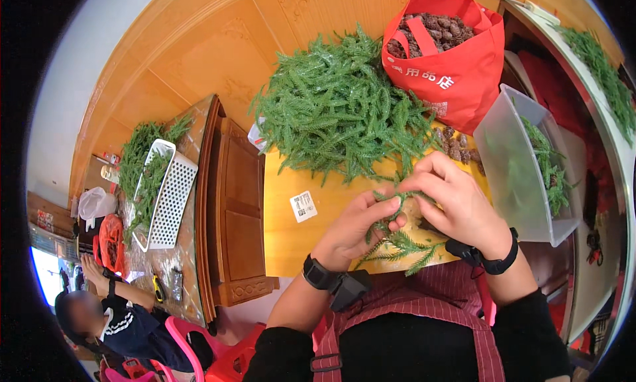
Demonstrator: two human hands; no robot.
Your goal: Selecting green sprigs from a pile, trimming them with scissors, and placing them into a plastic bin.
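Over the front of the yellow table (281, 239), my left hand (354, 228) is closed round a green artificial pine sprig (405, 244), its needled branches fanning out below the fingers. My right hand (457, 198) pinches the same greenery from the other side, fingertips close to those of the left. Whether a wire or stem lies between the fingertips is hidden. Just beyond the hands rises a big heap of similar pine sprigs (338, 110). Several loose pine cones (457, 147) lie past my right hand.
A red bag (457, 84) full of pine cones stands at the back right. Right of the table is a clear plastic bin (513, 183) with greenery. A white label (304, 206) lies on the table. Leftward, a white perforated basket (173, 203) sits near a seated co-worker (142, 335).
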